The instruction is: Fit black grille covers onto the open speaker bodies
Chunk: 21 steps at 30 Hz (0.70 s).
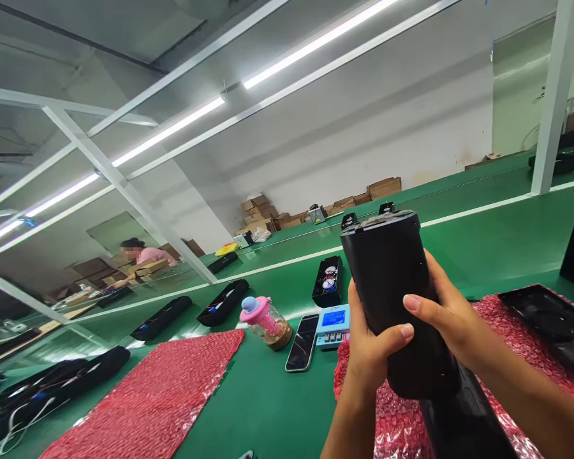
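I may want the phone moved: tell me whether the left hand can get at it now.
Probably not immediately: the left hand and right hand both hold the black casing, though the phone lies nearby with nothing covering it.

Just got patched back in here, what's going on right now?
A person's left hand and right hand grip a smooth black casing with rounded edges, held up over a green worktop. Below it, another long black piece lies on red bubble wrap; whether the two touch is unclear. Beyond the left hand are a light-blue device with a lit screen, a dark-screened phone and a clear bottle with a pink lid.
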Motion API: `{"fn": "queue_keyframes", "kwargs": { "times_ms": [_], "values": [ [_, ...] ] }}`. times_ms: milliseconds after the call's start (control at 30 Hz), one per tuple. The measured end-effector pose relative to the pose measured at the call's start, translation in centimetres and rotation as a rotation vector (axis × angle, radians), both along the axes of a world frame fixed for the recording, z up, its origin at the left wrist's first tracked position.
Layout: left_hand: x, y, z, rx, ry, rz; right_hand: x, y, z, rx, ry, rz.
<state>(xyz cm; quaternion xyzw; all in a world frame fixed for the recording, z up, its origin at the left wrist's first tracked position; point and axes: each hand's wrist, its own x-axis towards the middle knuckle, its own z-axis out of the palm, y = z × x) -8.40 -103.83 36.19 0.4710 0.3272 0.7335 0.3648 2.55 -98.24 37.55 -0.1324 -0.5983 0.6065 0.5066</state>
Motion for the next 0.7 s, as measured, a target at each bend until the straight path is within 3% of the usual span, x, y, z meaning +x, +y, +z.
{"fn": "queue_keyframes", "kwargs": {
  "times_ms": [267,433,567,700],
  "values": [
    [-0.8,0.2,-0.4,-0.014,0.173,-0.081,-0.4,1.0,0.6,-0.099,0.097,0.142],
    [-0.4,1.2,-0.8,0.069,0.079,-0.065,-0.2,1.2,-0.1,-0.099,0.049,0.059],
    [0.2,1.2,-0.6,0.143,-0.088,-0.169,1.7,1.0,-0.5,-0.060,0.099,0.143],
    [-1.1,-0.4,0.4,0.198,-0.218,-0.183,3.4,0.7,-0.4,0.108,0.136,0.237]
  ]
}}
